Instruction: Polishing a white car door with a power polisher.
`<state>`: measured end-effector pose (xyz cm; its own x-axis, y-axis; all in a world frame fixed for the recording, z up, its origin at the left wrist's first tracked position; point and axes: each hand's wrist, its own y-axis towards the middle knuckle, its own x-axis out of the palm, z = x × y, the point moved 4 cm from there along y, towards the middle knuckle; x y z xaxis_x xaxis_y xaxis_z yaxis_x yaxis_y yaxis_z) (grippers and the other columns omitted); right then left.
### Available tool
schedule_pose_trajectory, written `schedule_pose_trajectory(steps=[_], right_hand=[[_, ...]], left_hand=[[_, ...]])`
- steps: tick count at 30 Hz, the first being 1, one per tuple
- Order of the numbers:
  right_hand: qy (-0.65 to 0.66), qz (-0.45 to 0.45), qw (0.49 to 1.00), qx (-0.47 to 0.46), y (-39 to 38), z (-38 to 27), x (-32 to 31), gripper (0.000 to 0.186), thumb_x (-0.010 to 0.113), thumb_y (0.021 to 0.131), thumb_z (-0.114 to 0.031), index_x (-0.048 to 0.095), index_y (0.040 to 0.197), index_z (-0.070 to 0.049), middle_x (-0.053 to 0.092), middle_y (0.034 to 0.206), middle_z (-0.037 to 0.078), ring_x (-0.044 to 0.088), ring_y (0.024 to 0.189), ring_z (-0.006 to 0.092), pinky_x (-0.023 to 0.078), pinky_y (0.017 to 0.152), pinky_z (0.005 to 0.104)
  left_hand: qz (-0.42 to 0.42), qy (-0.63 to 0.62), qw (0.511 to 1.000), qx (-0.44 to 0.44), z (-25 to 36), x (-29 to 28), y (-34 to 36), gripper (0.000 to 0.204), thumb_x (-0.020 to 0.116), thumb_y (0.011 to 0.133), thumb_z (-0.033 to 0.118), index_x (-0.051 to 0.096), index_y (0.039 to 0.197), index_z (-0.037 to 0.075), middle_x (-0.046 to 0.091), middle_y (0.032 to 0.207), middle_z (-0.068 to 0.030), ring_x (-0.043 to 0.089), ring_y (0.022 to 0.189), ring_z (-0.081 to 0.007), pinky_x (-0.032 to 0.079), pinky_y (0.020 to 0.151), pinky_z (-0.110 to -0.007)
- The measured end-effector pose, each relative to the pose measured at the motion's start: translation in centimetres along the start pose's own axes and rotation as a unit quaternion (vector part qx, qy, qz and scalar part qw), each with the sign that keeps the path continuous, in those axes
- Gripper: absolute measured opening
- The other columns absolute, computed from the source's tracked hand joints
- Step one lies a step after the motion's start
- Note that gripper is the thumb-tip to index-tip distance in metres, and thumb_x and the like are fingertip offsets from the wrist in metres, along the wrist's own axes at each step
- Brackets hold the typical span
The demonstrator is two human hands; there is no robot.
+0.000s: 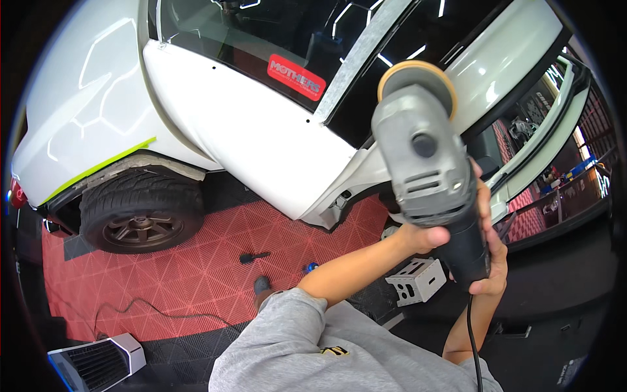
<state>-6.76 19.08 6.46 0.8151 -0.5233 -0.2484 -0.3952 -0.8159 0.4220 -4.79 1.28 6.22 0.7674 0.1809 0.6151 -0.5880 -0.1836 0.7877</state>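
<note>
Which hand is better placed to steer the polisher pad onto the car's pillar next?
Probably the left hand: it grips the polisher body just behind the head, nearest the pad. The right hand holds the rear handle by the cord, better suited to steadying.

Red tiled floor (pixel 189 274) (black strips along its near edge) carries a small black tool (pixel 253 257), a loose cable (pixel 157 311), a white perforated box (pixel 416 281) and the car's tyre (pixel 140 209).

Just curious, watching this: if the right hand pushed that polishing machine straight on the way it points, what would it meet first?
Probably the white car. The right hand holds the grey polisher with its pad aimed at the door pillar beside the dark window; how near is unclear.
</note>
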Motion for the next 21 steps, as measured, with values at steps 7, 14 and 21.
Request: schedule_pose_trajectory(steps=[7,14,21], right_hand=[[0.064,0.197,0.978,-0.015,2.4,-1.6,0.9,0.129,0.084,0.055,-0.026,0.000,0.153,-0.014,0.042,0.125,0.035,0.063,0.077,0.0360,0.054,0.039,0.0340],[0.079,0.178,0.980,-0.041,5.3,-3.8,1.5,0.118,0.079,0.065,-0.035,0.001,0.153,-0.024,0.048,0.094,0.036,0.057,0.053,0.0327,0.049,0.036,0.0316],[0.191,0.080,0.973,-0.101,6.9,-5.2,0.6,0.106,0.074,0.067,-0.016,0.013,0.153,-0.015,0.032,0.140,0.037,0.063,0.087,0.0406,0.054,0.044,0.0341]], left_hand=[[-0.005,0.225,0.973,-0.045,0.6,1.7,3.8,0.097,0.078,0.067,0.056,0.031,0.137,0.008,0.054,0.098,-0.0133,0.062,0.089,-0.0227,0.054,0.074,-0.034],[0.004,0.243,0.970,-0.011,1.2,4.6,7.3,0.055,0.072,0.074,0.035,0.054,0.112,-0.001,0.061,0.094,-0.0094,0.060,0.087,-0.0171,0.049,0.078,-0.031],[-0.034,0.266,0.963,-0.018,1.6,6.2,10.3,0.036,0.069,0.080,0.026,0.060,0.101,-0.002,0.063,0.087,-0.0064,0.060,0.081,-0.0138,0.048,0.075,-0.029]])
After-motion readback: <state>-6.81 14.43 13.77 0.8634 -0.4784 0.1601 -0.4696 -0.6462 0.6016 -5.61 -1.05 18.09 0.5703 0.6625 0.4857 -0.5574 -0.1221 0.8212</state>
